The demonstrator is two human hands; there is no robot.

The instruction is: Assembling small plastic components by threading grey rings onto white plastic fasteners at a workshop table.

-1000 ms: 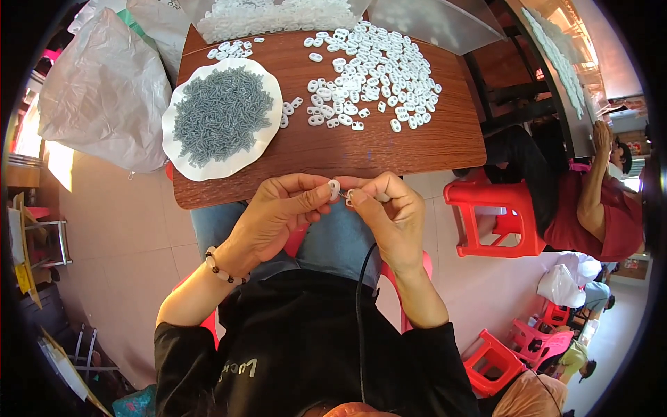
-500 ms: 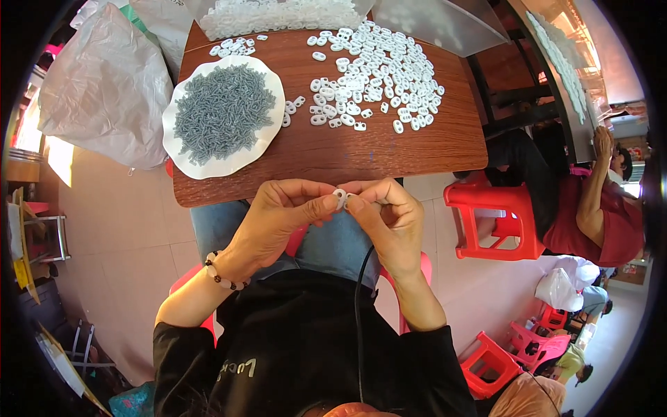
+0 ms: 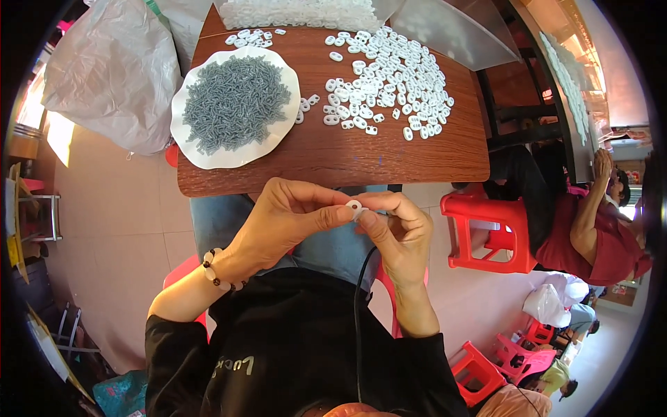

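Between my two hands, just off the table's near edge, is a small white oval plastic piece (image 3: 356, 206) with a hole in it. My left hand (image 3: 295, 212), a beaded bracelet at its wrist, pinches it with thumb and forefinger. My right hand (image 3: 397, 226) pinches the same spot from the other side; fingertips cover much of it, so I cannot tell whether it is one part or two. On the table, a scalloped white plate (image 3: 182, 149) holds a heap of small grey translucent pins (image 3: 236, 101). Many white two-holed oval pieces (image 3: 410, 80) lie spread to its right.
The brown wooden table (image 3: 326, 170) is in front of me. Clear plastic pieces (image 3: 299, 14) line its far edge. A large white plastic bag (image 3: 111, 76) stands at left. On the right, a person in red (image 3: 590, 236) sits beside a red stool (image 3: 490, 233).
Both hands have shifted slightly right with the white piece, which now shows a hole more face-on. The table and plate appear slightly displaced as the view moves.
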